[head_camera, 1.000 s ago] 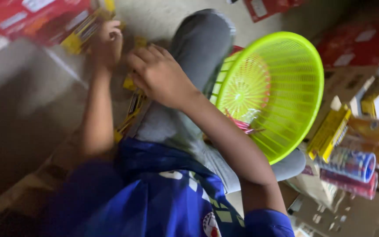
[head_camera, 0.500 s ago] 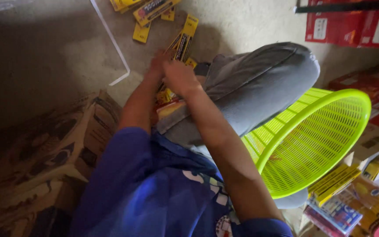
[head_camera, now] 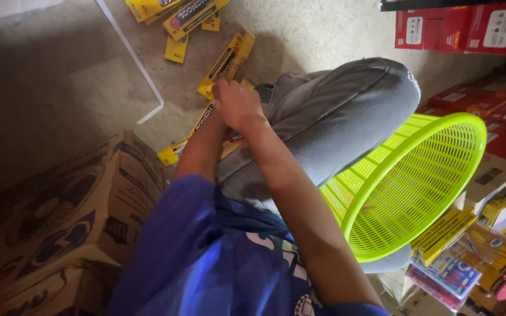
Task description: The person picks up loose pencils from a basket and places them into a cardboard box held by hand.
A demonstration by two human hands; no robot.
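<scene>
My right hand (head_camera: 238, 105) reaches down in front of my bent grey-trousered knee (head_camera: 346, 111) and rests on long yellow packets (head_camera: 226, 64) lying on the floor, fingers curled downward. My left forearm (head_camera: 203, 146) runs alongside, but its hand is hidden under the right hand. Another yellow packet (head_camera: 174, 153) sticks out below my left arm. A lime green plastic basket (head_camera: 440, 123) leans tilted against my leg on the right, its opening facing up and right.
More yellow packets (head_camera: 188, 14) lie scattered at the top. A printed cardboard box (head_camera: 89, 199) stands at the left. Red cartons (head_camera: 469, 26) line the right wall, and packaged goods (head_camera: 469, 257) pile up at lower right. A white strip (head_camera: 130, 58) crosses the floor.
The view has swung so the basket now sits lower right. Both hands have come together over the yellow packets beside my knee.
</scene>
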